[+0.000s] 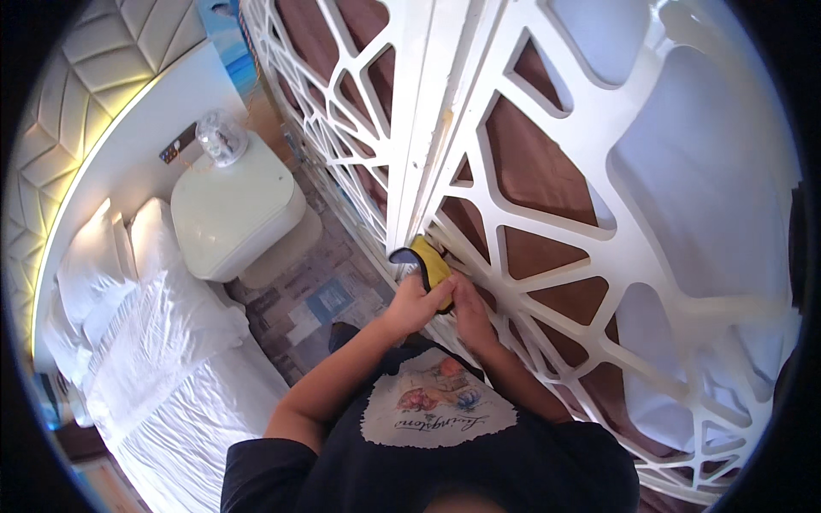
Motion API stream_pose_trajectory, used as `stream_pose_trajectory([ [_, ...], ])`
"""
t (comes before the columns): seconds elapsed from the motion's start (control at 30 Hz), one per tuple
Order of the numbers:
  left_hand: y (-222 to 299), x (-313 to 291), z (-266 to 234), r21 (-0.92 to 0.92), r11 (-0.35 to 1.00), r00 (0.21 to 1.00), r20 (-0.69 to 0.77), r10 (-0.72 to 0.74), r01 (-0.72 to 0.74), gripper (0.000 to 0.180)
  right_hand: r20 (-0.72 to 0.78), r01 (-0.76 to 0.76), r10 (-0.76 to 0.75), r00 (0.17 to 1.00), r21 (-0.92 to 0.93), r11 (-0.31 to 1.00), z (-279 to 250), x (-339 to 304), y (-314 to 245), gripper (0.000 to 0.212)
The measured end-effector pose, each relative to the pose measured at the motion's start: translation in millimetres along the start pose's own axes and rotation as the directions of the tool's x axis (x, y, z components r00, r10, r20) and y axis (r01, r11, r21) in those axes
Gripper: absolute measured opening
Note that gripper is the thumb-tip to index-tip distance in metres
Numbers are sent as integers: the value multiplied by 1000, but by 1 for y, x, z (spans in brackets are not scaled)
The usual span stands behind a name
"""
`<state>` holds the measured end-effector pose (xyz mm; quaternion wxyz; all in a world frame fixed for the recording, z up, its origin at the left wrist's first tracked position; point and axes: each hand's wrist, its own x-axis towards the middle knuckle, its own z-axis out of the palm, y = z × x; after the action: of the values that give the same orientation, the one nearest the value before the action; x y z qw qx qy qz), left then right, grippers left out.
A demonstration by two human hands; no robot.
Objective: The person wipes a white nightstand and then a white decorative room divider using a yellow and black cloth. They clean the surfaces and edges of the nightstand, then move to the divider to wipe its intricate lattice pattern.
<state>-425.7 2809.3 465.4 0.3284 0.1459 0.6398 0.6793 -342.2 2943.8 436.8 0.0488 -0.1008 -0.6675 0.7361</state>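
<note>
A yellow and grey cleaning cloth with a dark border is bunched between my two hands, just in front of my chest. My left hand has its fingers closed around the cloth's lower part. Close against it, my right hand is also closed at the cloth's right edge, its fingertips partly hidden. The upper end of the cloth sticks out beyond my hands, beside the white frame post of a lattice screen.
White lattice panels with brown and pale backing rise ahead and to the right. On the left are a bed with white bedding and a rounded bedside table carrying a clear container. Patterned flooring lies between.
</note>
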Motion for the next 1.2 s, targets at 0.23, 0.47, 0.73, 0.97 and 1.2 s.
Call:
stream_pose_trajectory([
  [0.23,-5,19,-21,-386,855,938,124,-323,346,34,-259,-76,-77,963,-531,844,39,-5,-5,42],
  [0.47,-36,26,-80,20,892,830,359,-428,451,35,-636,-203,193,747,59,977,103,-26,66,42],
  [0.73,-78,74,-97,416,907,929,358,-97,-66,42,-830,299,493,261,556,776,140,-27,114,51],
  [0.97,-102,98,-80,155,977,976,184,119,-148,42,-847,-320,-204,491,-393,862,103,79,157,33],
  [1.2,-123,114,-90,374,783,867,242,435,-497,26,-821,296,6,571,213,931,108,124,165,36],
])
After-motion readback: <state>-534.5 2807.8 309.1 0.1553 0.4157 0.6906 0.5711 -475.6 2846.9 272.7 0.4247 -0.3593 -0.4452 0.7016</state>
